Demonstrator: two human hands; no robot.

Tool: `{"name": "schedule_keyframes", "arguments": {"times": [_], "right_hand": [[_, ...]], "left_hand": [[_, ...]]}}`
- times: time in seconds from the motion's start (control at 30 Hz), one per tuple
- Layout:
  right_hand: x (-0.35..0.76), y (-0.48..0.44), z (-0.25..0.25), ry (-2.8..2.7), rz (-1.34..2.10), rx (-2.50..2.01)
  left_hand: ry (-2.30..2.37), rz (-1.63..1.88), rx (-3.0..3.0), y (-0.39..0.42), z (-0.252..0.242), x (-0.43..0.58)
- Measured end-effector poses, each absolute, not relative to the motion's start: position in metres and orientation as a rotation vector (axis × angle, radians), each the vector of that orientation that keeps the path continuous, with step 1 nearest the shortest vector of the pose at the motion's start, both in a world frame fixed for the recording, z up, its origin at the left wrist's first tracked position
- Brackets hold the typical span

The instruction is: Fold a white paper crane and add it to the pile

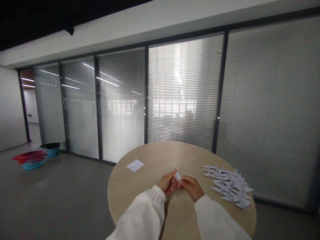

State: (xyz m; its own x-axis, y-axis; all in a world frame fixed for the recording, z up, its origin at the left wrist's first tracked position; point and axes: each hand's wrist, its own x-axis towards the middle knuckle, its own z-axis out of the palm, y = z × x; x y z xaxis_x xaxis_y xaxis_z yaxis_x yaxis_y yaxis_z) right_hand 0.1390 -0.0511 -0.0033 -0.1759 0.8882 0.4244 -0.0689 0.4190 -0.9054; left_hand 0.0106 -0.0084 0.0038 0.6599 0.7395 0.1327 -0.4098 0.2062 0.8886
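Observation:
Between my two hands, over the middle of the round wooden table, is a small folded white paper (178, 176). My left hand (168, 183) has its fingers closed on the paper's left side. From the right, my right hand (192, 187) pinches the same paper. The fingers hide part of it, so its exact shape is unclear. A flat white paper sheet (135, 165) with a crease lies on the table to the left. Many folded white paper cranes (231, 186) are grouped on the right side.
The round table (122, 196) stands before a glass partition with blinds (185, 86). On the floor at the far left are a blue bin with a red bag (32, 160) and a blue bin with a black bag (52, 150).

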Motion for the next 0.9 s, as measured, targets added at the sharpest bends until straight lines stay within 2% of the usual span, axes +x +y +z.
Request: {"name": "schedule_keyframes", "arguments": {"times": [0.23, 0.6, 0.9], "right_hand": [[0.141, -0.038, -0.019, -1.341, 1.114, -0.745], [0.145, -0.034, -0.021, -1.031, 1.311, -0.578], [0.142, -0.041, -0.013, -0.97, 1.442, -0.402]], "left_hand": [[0.59, 0.911, 1.184, -0.001, 0.002, 0.008], [0.524, 0.735, 1.278, -0.005, 0.0, 0.007], [0.425, 0.764, 1.302, -0.005, -0.002, 0.007]]}}
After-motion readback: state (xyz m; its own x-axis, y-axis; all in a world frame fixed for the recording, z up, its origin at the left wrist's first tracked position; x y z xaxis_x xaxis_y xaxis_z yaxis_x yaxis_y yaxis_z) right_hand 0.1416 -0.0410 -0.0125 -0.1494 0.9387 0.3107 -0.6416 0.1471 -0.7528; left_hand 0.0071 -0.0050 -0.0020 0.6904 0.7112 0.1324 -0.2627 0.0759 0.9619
